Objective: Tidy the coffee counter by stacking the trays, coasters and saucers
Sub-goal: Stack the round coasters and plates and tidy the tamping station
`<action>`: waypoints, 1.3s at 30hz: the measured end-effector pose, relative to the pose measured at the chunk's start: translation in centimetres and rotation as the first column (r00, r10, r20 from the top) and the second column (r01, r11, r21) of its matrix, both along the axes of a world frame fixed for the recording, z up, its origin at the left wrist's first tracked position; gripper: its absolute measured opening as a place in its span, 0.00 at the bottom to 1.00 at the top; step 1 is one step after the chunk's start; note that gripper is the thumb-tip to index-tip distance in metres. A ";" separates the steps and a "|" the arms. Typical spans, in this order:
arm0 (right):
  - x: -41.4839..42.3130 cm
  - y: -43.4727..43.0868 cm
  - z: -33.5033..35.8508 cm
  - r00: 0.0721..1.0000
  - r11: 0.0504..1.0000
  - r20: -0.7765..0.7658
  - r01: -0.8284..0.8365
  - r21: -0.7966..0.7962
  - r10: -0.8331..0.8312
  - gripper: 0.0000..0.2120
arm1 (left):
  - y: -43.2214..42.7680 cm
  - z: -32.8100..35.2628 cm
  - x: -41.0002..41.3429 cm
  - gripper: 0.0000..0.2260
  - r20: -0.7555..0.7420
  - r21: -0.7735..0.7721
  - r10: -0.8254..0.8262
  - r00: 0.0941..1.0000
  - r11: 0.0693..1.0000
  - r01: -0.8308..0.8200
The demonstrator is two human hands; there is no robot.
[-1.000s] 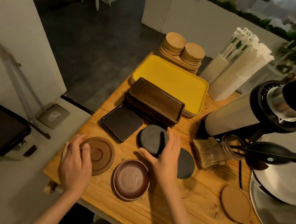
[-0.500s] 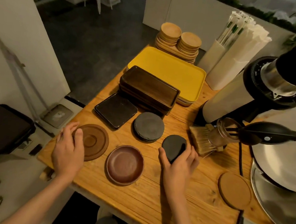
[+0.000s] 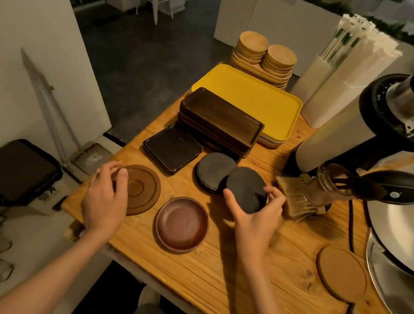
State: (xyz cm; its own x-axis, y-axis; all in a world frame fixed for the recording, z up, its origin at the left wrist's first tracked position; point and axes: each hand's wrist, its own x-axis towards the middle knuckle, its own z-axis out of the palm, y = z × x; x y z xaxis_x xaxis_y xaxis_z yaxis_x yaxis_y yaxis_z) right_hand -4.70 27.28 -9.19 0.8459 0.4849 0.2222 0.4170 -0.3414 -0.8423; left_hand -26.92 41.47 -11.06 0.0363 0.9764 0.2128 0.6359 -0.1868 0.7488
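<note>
Right hand grip curled round slate coaster, its edge over second slate coaster; that pairing looks nearly done. Left hand grip pinching ridged wooden saucer rim on bench. Dark trays stacked. Brown saucer, cork coaster unstacked.

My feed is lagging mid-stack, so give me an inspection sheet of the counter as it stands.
Surface: wooden counter, grain bare at the near edge.
Job's things: dark coaster held, overlapping second dark coaster; ringed saucer; red-brown saucer; black square tray; dark wooden trays stacked; yellow tray; tan coaster; pale saucers stacked at the far end.
Clutter: brush, grinder, wrapped straws.
Grips: left hand grips ringed saucer's rim; right hand grips dark coaster.
Cables: black cable right of the brush.
Surroundings: dark floor, white wall, black case lower left.
</note>
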 end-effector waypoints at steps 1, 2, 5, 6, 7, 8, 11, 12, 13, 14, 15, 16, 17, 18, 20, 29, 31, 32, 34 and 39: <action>0.0 1.2 0.3 0.999 0.999 0.021 -0.044 0.003 0.044 0.37 | 0.0 0.0 0.0 0.24 -0.004 0.004 0.004 1.000 1.000 -0.004; -0.1 2.5 0.5 0.995 0.996 0.042 -0.094 -0.007 0.095 0.36 | 0.0 -0.1 0.0 0.24 -0.009 0.009 0.008 1.000 1.000 -0.008; -0.5 5.3 0.4 0.972 0.975 0.087 -0.211 -0.066 0.216 0.36 | 0.0 -0.1 0.0 0.25 -0.014 0.017 0.017 1.000 1.000 -0.017; -0.7 5.6 0.1 0.968 0.972 0.100 -0.224 -0.069 0.230 0.36 | 0.1 -0.1 0.0 0.25 -0.008 0.016 0.014 1.000 1.000 -0.014; -0.8 5.8 -0.2 0.967 0.972 0.107 -0.227 -0.063 0.233 0.36 | 0.1 -0.2 0.0 0.25 -0.004 0.013 0.013 1.000 1.000 -0.013; -0.9 5.8 -0.4 0.967 0.972 0.106 -0.226 -0.055 0.231 0.37 | 0.1 -0.2 0.0 0.25 -0.001 0.013 0.013 1.000 1.000 -0.013; -0.8 5.4 -1.0 0.956 0.961 0.097 -0.274 -0.038 0.277 0.44 | 0.0 -0.1 0.1 0.25 0.000 0.016 0.017 1.000 1.000 -0.017; -0.9 5.2 -1.1 0.951 0.956 0.097 -0.292 -0.035 0.294 0.46 | 0.0 -0.1 0.0 0.25 0.006 0.017 0.014 1.000 1.000 -0.014; -0.9 5.0 -1.3 0.950 0.954 0.095 -0.297 -0.034 0.298 0.47 | 0.0 0.0 0.0 0.25 0.016 0.017 0.010 1.000 1.000 -0.010; -0.9 4.8 -1.3 0.953 0.957 0.089 -0.288 -0.031 0.290 0.48 | -0.1 0.0 0.1 0.25 0.025 0.018 0.007 1.000 1.000 -0.008; -0.9 4.8 -1.3 0.958 0.961 0.075 -0.276 -0.025 0.277 0.48 | -0.1 0.0 0.1 0.25 0.028 0.021 0.008 1.000 1.000 -0.009; -0.8 4.8 -1.3 0.962 0.964 0.058 -0.267 -0.020 0.267 0.48 | -0.1 0.0 0.1 0.25 0.027 0.022 0.012 1.000 1.000 -0.012; -0.8 4.9 -1.3 0.964 0.965 0.044 -0.261 -0.019 0.262 0.48 | -0.1 -0.1 0.0 0.25 0.024 0.023 0.015 1.000 1.000 -0.016; -0.7 4.8 -1.3 0.965 0.966 0.034 -0.259 -0.021 0.259 0.48 | -0.1 0.0 0.1 0.25 0.025 0.021 0.017 1.000 1.000 -0.017; -0.7 5.0 -1.4 0.966 0.966 0.016 -0.256 -0.022 0.256 0.49 | -0.1 -0.1 0.0 0.25 0.030 0.018 0.018 0.999 1.000 -0.018; -0.8 5.4 -1.6 0.970 0.965 0.002 -0.243 -0.103 0.244 0.54 | -0.1 -0.2 0.0 0.25 0.012 -0.001 0.026 1.000 1.000 -0.026; -0.9 5.5 -1.5 0.967 0.963 -0.002 -0.252 -0.097 0.253 0.53 | 0.0 -0.3 0.0 0.25 0.020 0.004 0.027 0.999 1.000 -0.027; -0.9 5.4 -1.4 0.968 0.963 -0.007 -0.251 -0.102 0.252 0.53 | -0.1 -0.3 -0.1 0.25 0.021 0.001 0.027 0.999 1.000 -0.027; -0.9 5.4 -1.1 0.969 0.965 -0.032 -0.245 -0.089 0.243 0.54 | -0.1 -0.3 -0.1 0.24 0.015 -0.013 0.024 1.000 1.000 -0.024; -2.0 3.5 -0.2 0.972 0.972 -0.020 -0.231 0.028 0.232 0.51 | -0.2 -0.2 -0.1 0.22 0.030 -0.036 0.030 0.999 0.999 -0.029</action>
